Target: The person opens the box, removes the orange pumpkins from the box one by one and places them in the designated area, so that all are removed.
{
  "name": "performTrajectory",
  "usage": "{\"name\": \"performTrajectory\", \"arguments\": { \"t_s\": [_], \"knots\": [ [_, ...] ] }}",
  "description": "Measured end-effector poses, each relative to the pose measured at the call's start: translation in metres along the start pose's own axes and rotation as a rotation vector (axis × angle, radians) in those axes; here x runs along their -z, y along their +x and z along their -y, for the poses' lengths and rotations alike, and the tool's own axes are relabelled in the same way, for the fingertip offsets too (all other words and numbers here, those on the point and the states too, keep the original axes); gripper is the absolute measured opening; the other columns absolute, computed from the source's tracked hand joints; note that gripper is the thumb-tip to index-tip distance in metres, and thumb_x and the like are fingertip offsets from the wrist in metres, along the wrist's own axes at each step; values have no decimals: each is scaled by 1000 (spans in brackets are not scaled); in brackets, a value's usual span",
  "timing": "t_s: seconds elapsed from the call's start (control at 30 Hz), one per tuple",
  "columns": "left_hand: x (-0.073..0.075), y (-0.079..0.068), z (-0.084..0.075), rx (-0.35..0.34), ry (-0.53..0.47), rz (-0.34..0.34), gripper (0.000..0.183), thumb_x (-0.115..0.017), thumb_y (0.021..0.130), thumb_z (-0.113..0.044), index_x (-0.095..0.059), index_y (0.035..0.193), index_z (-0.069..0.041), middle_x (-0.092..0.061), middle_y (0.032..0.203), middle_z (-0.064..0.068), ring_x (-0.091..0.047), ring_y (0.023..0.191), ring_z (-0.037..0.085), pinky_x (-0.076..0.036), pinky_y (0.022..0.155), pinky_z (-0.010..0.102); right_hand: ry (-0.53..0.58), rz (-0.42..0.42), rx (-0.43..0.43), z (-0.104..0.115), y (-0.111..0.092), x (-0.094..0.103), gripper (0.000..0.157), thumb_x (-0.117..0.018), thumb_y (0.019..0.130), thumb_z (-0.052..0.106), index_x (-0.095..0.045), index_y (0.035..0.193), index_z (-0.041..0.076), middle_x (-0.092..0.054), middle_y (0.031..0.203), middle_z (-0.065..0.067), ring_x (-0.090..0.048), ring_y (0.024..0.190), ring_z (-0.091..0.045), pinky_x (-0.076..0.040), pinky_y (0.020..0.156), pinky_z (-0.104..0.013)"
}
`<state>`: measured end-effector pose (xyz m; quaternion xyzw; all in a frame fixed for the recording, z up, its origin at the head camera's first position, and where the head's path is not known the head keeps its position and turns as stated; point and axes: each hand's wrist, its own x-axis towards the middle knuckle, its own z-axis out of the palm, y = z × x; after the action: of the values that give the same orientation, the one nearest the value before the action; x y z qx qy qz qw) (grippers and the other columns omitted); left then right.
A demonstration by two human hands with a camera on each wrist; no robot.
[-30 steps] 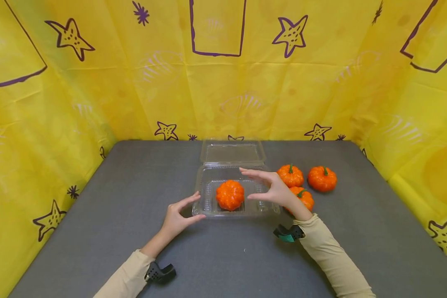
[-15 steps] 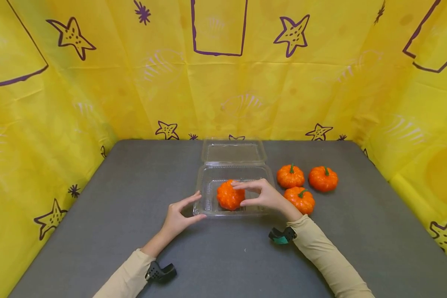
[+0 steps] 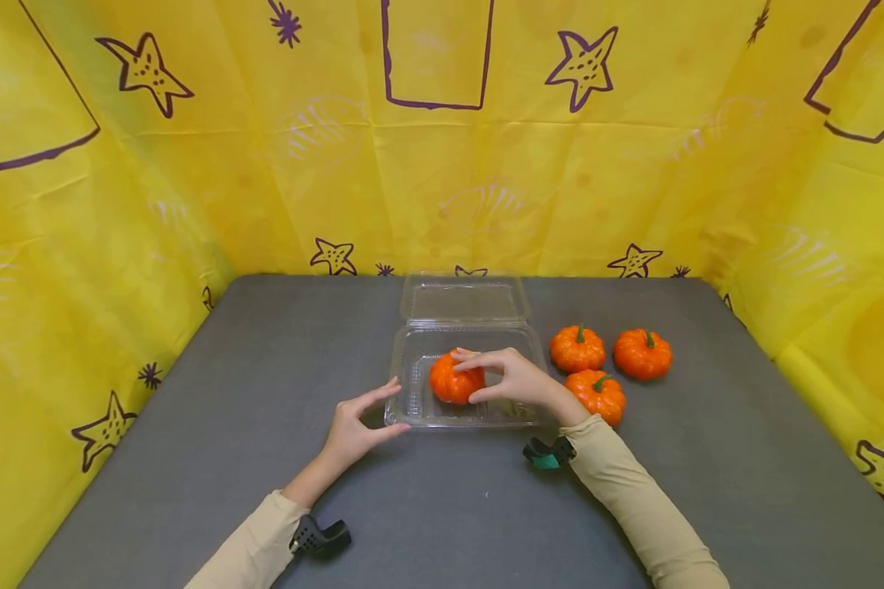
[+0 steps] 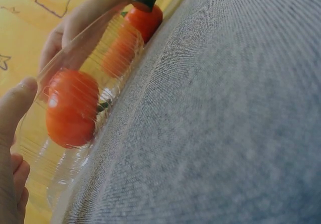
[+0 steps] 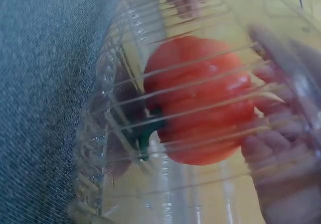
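Note:
A clear plastic clamshell container (image 3: 407,343) stands with its lid (image 3: 465,298) folded back. In it a small orange pumpkin (image 3: 453,386) lies turned over; the right wrist view shows its green stem (image 5: 146,136) pointing toward the container's floor. My right hand (image 3: 517,379) reaches over the right wall and grips this pumpkin (image 5: 195,103) between fingers and thumb. My left hand (image 3: 355,427) holds the container's near left corner, thumb at the front rim and fingers at the left side. Through the clear wall, the left wrist view shows the same pumpkin (image 4: 72,108).
To the container's right stand several more orange pumpkins: a back one (image 3: 578,349), a front one (image 3: 597,395) close under the right forearm, and one farther right (image 3: 642,354). The grey tabletop (image 3: 442,507) ends at a yellow patterned curtain (image 3: 442,188).
My right hand has moved left and down onto the pumpkin in the container and grips it. The pumpkin has shifted slightly away from the front edge. My left hand stays at the corner.

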<state>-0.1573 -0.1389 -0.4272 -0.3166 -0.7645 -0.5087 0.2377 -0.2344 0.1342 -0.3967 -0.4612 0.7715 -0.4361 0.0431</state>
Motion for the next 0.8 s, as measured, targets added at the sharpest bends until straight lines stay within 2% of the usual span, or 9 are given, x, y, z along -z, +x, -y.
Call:
{"name": "performTrajectory", "arguments": {
  "t_s": [0.13,0.23,0.37,0.47,0.6,0.8],
  "knots": [
    [0,0,0,-6,-1,1,54,-82,51,7,-63,102,8,-58,102,27,-57,95,36,-39,88,23,-102,8,46,-7,2,-2,47,-77,70,12,-62,113,2,-47,129,-13,-35,124,-23,-31,98,-35],
    [0,0,-1,-9,-2,2,54,-82,51,7,-63,101,9,-58,102,28,-57,96,36,-39,89,23,-172,11,64,-7,3,-4,49,-77,69,7,-60,115,2,-46,130,-14,-34,124,-24,-33,96,-35],
    [-1,1,-1,-11,2,0,53,-82,51,7,-61,100,12,-58,102,27,-57,96,36,-39,89,23,-262,-19,77,-6,3,-6,50,-77,68,3,-60,115,4,-49,127,-13,-39,122,-22,-37,93,-35],
    [-1,1,-1,-11,6,-3,54,-82,51,6,-61,100,12,-58,102,27,-57,96,35,-39,89,23,-304,-39,79,-5,2,-6,49,-77,68,5,-61,114,5,-52,124,-12,-43,119,-20,-39,91,-34],
    [-1,0,0,-8,7,-4,54,-82,51,6,-62,101,11,-58,102,27,-58,95,35,-39,89,23,-309,-40,107,-5,1,-5,50,-76,71,14,-59,117,5,-55,121,-9,-49,113,-18,-41,89,-32],
    [0,1,0,-12,21,-2,54,-82,51,6,-62,101,10,-59,102,27,-58,95,35,-39,89,23,-241,-31,197,-7,0,-3,52,-75,72,20,-58,118,1,-59,113,-9,-56,102,-17,-45,83,-29]
  ]
}}
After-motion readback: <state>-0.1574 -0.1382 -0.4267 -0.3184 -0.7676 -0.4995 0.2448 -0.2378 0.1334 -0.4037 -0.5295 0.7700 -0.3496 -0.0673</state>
